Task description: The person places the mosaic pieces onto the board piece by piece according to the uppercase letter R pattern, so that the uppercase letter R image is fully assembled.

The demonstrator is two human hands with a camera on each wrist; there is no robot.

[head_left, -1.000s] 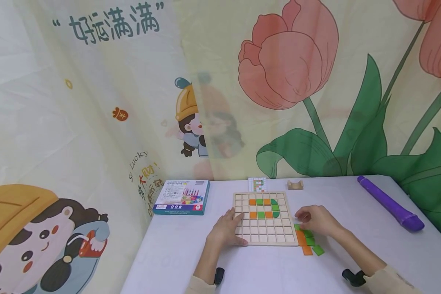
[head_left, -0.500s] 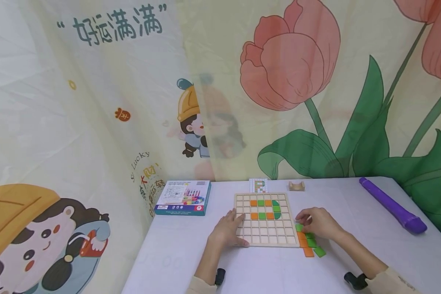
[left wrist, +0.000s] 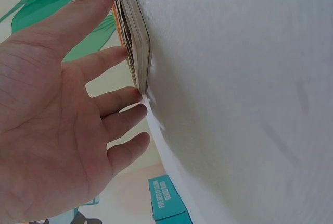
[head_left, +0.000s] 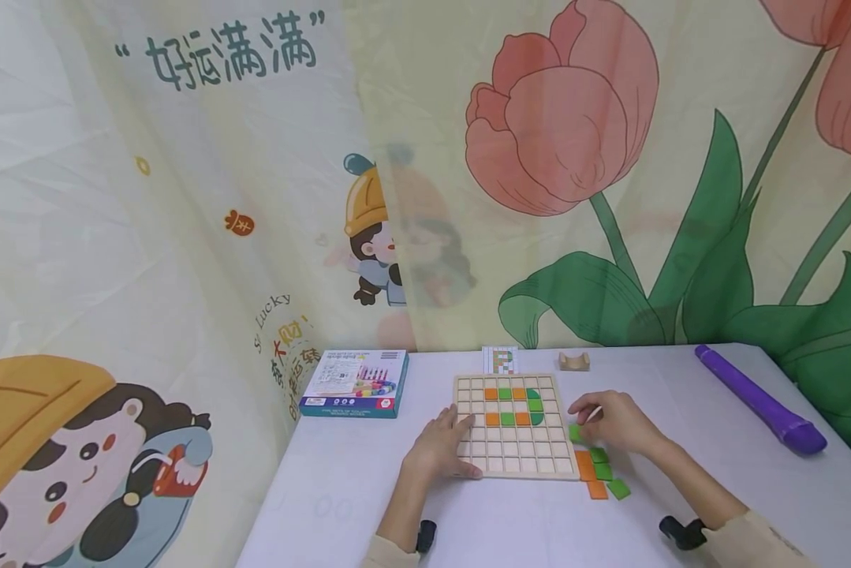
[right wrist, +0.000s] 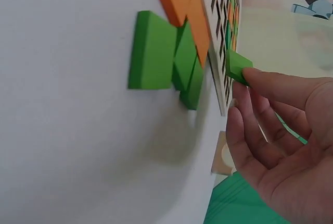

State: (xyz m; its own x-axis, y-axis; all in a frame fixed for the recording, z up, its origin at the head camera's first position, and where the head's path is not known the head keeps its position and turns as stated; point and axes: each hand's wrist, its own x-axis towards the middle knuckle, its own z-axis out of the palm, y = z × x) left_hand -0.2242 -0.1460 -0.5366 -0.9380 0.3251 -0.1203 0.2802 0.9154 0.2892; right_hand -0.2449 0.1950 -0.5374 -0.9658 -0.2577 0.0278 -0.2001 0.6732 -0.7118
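My left hand (head_left: 435, 446) rests along the left side of a wooden grid board (head_left: 517, 465), fingers extended and thumb by its near edge. In the left wrist view the fingertips touch the board's rim (left wrist: 136, 52). My right hand (head_left: 620, 424), just off the board's right side, pinches a green square tile (right wrist: 237, 67) between thumb and fingers. Below that hand lie loose green tiles (head_left: 618, 489) and orange tiles (head_left: 584, 465), some touching the board. Orange, green and rounded dark-green tiles (head_left: 534, 394) sit in two rows on the board, joined at the right.
A pattern card (head_left: 500, 360) stands behind the board, and a small wooden holder (head_left: 574, 362) is to its right. A flat box (head_left: 356, 384) lies at the back left. A purple cylindrical object (head_left: 760, 400) lies at the far right.
My right hand has risen slightly, and the green tile in it has come away from the loose tiles. My left hand stays on the board.
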